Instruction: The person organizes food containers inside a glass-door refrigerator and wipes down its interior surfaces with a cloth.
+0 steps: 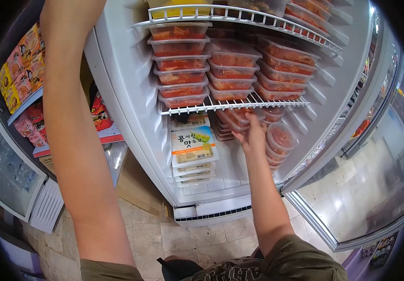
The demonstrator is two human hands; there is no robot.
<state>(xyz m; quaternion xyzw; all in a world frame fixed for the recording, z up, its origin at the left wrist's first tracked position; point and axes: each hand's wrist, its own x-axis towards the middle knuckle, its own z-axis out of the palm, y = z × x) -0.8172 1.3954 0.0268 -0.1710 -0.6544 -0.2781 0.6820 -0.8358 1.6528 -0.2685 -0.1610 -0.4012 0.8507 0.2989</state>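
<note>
My right hand (253, 134) reaches under the fridge's middle shelf. Its fingers and thumb grip the near edge of a clear plastic container (236, 119) of red food, tilted above a stack of similar containers (221, 133). Just right of the hand stands a stack of round tubs (281, 136) with reddish contents. To its left lies a stack of white tofu packs (193, 146) with Korean lettering. My left arm stretches up past the fridge's left edge; only the base of my left hand (73, 10) shows at the top, its fingers out of frame.
Stacked containers of red food (181, 75) fill the white wire shelf (235, 107) above my right hand. Another wire shelf (244, 16) is higher up. An open glass door (352, 206) stands at right. Packaged goods (24, 70) line shelves at left.
</note>
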